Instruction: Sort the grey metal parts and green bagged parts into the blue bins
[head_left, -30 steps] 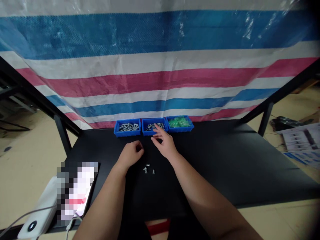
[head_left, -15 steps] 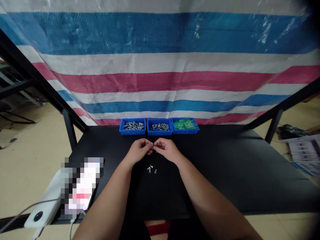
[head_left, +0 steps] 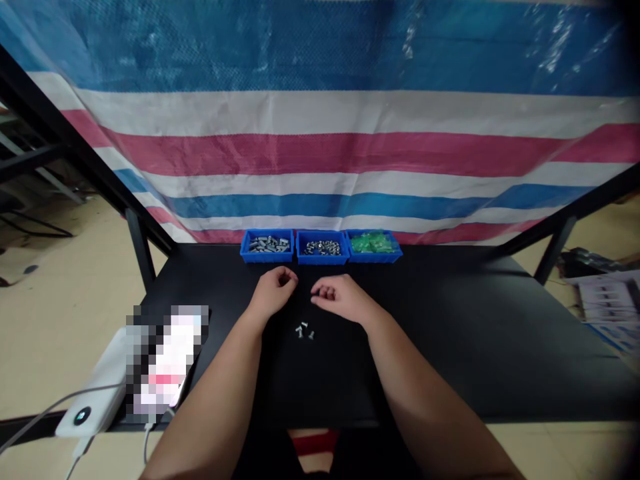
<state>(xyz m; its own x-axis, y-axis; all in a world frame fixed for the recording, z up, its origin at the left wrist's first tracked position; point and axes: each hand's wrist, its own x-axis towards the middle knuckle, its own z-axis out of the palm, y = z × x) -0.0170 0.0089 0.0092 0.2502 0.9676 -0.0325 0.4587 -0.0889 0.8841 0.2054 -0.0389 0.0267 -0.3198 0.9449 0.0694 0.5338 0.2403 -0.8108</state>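
My left hand [head_left: 273, 291] is over the black table in front of the left bin, its fingers curled in and the thumb close to the fingertips. Whatever it may hold is hidden or too small to see. Across a small gap, my right hand [head_left: 343, 297] has its fingers bent and its thumb apart from them, with nothing visible between. Several small silver screws [head_left: 311, 335] lie in a loose group on the table, nearer to me than both hands.
Along the back stand a blue bin of metal cylinders [head_left: 267, 257], a blue bin of small metal parts [head_left: 323, 259] and a blue bin of green plastic packets [head_left: 376, 257]. At left lie a pixelated phone [head_left: 167, 363] and a white power bank [head_left: 95, 393] with cables. A striped tarp [head_left: 320, 153] hangs behind.
My hands were together at the fingertips and have come apart, the left moving left and the right slightly right. The right thumb and fingers have parted. The camera view has shifted a little.
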